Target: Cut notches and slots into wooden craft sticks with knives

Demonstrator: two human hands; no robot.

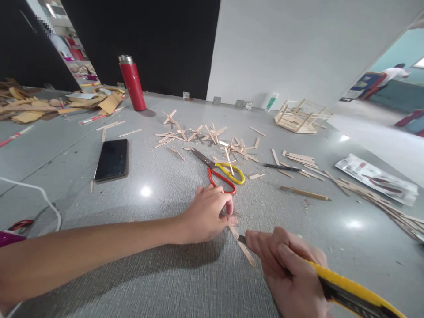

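My left hand [210,212] has its fingers curled, with thumb and forefinger pinching the upper end of a flat wooden craft stick [247,255] against the table. In my right hand [291,265] is a yellow and black utility knife [354,287]. The blade tip pokes out past my knuckles and meets the stick, or hovers just over it; I cannot tell which. Just beyond my left fingers lie scissors [217,168] with one red and one yellow handle, their blades parted slightly. Loose and crossed craft sticks [212,134] are scattered behind the scissors.
A phone [112,160] and red flask [132,84] stand left, near cardboard scraps [109,102]. Rightward are a pencil [304,193], a black-handled knife [285,168], a stick frame [301,117], long wood strips [380,198] and a plastic packet [376,179]. Panels rise behind.
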